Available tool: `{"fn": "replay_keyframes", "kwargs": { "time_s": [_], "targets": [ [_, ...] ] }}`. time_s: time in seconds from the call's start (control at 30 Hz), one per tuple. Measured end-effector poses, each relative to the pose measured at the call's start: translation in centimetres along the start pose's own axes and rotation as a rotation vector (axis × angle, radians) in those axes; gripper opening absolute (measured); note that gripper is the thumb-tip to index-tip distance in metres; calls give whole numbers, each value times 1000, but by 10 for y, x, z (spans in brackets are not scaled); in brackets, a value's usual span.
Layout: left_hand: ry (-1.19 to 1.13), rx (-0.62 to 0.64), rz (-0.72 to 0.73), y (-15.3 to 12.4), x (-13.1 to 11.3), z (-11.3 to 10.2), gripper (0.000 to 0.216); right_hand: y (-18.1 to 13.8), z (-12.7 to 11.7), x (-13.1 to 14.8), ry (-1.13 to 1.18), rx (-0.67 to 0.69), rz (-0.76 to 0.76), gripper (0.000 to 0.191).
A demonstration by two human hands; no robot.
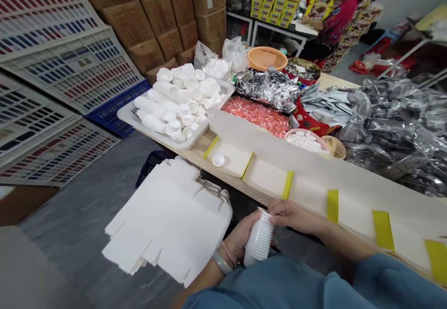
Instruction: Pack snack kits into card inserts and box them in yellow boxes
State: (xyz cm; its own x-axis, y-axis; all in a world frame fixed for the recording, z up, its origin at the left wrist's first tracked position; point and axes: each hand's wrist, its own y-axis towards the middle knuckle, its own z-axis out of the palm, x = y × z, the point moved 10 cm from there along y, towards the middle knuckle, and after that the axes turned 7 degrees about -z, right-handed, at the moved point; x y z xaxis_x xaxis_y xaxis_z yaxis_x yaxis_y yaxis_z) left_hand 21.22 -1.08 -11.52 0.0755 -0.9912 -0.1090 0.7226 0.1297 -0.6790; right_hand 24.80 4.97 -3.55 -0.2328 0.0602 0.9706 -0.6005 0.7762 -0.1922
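My left hand (237, 240) grips a stack of small white plastic cups (259, 241) from the side, low in the view over my lap. My right hand (291, 214) pinches the top cup of that stack. Just beyond, a long white cardboard trough (314, 183) split by yellow tape dividers runs along the table edge. One single white cup (219, 160) lies in its leftmost section. A stack of flat white cardboard blanks (171, 220) rests to the left of my hands.
A white tray (131, 113) holds several stacked cups. Behind it are silver foil packets (267, 85), pink sachets (258, 115), an orange basket (267, 57) and grey bags (398, 123). Cardboard boxes (164, 16) are stacked at the back left. A person in pink (337, 18) sits far back.
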Motion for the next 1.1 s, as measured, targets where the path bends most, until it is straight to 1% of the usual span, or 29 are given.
{"fn": "replay_keyframes", "kwargs": {
  "time_s": [0.07,0.1,0.13,0.17,0.23,0.27,0.3,0.37,0.43,0.47,0.57,0.63,0.73,0.8,0.87,0.9,0.93,1.0,1.03,1.07,1.1],
  "targets": [
    [-22,-11,-50,2,5,0,45,-7,-12,-15,76,-102,62,44],
    [-47,-19,-63,2,6,-1,46,-9,-22,-22,49,-169,69,43],
    [-84,-28,-64,1,8,-3,47,-10,-33,-27,-44,-248,58,42],
    [-124,-33,-63,1,10,-5,50,-9,-47,-30,-194,-339,42,41],
    [-186,-29,-90,0,18,-9,59,0,-72,-35,-583,-506,49,37],
    [-201,-22,-116,0,24,-11,64,10,-79,-39,-771,-545,79,34],
    [-211,-14,-142,0,29,-12,68,24,-81,-46,-934,-523,128,32],
    [-245,-2,-169,0,36,-14,71,58,-75,-69,-1142,-342,231,26],
    [-314,-10,-144,2,34,-18,66,82,-64,-89,-1211,-161,285,26],
    [-340,-14,-126,3,30,-19,63,89,-60,-94,-1212,-109,293,27],
    [-334,-15,-101,5,14,-18,57,97,-52,-98,-1176,-42,277,30],
    [-275,-23,-109,7,5,-16,57,99,-49,-96,-1156,-5,264,27],
    [-205,-69,-109,9,-6,-15,57,105,-48,-87,-1136,27,235,22],
    [-170,-109,-86,8,-11,-15,57,102,-50,-75,-1147,13,211,24],
    [-126,-146,-55,8,-14,-15,57,86,-53,-59,-1071,-90,172,30],
    [-98,-154,-44,8,-13,-14,56,72,-52,-53,-949,-128,141,32],
    [-69,-150,-41,10,-12,-10,56,56,-48,-50,-761,-147,112,32],
    [-2,-121,-67,17,-5,2,53,17,-35,-52,-256,-141,89,32],
    [34,-100,-98,22,1,9,52,-4,-27,-55,-5,-131,102,34],
    [69,-81,-136,27,8,18,52,-23,-22,-58,211,-152,128,36],
    [101,-61,-179,33,16,26,53,-42,-21,-62,376,-202,160,37]
  ]
}}
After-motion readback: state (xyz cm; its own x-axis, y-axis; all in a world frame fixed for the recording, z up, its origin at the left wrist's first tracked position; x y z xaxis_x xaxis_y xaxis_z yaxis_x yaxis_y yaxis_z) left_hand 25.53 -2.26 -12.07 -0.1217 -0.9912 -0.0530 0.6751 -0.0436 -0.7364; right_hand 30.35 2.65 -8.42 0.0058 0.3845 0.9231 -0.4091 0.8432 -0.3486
